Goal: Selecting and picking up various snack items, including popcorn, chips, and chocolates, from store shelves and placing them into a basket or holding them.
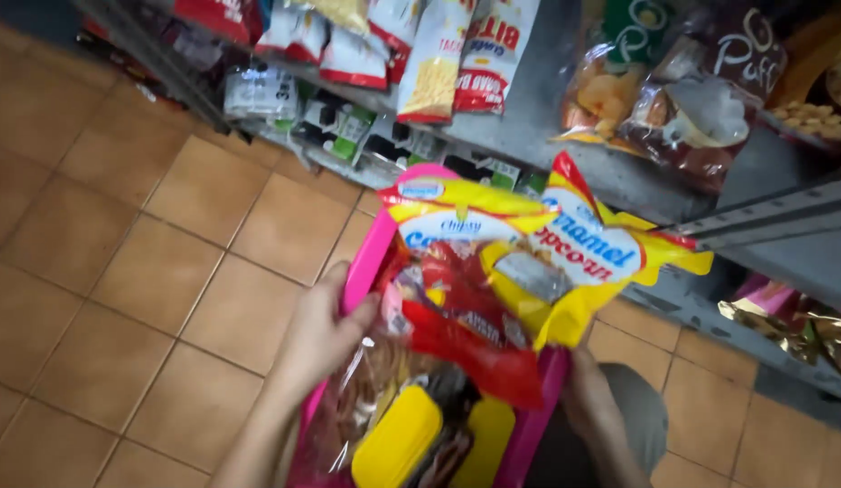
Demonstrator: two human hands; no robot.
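Left hand (323,330) is gripping the left rim of the pink basket (368,262), fingers curled over the edge, thumb side pressing toward the bags inside. Right hand (590,398) is sitting at the basket's right rim, low in the view; cannot tell whether it is closed on the rim or only resting against it, since the bags are hiding the fingers.

Basket is hanging in front of the person, above the tile floor (140,271), tilted, near the shelf.

Load is piling well above the rim. Yellow popcorn bag (583,262) is leaning over the far right edge, much of it outside the basket's outline. Second yellow bag (457,221) is lying across the far end. Red bag (466,348) is slanting across the middle. Clear bag (366,398) is pressing against the near left side. Yellow handles (402,438) are lying folded down at the near end, not in use.

Risks, as judged:
- Popcorn bag is likely to slide off to the right if the basket is tipping further; nothing is holding it.
- Carrying by the rims rather than the handles is giving a weaker hold; a slip of the left hand could be dumping the load on the floor.
- Shelf (619,181) with hanging snack bags (691,99) is close on the far right; the overhanging bag could be snagging them.
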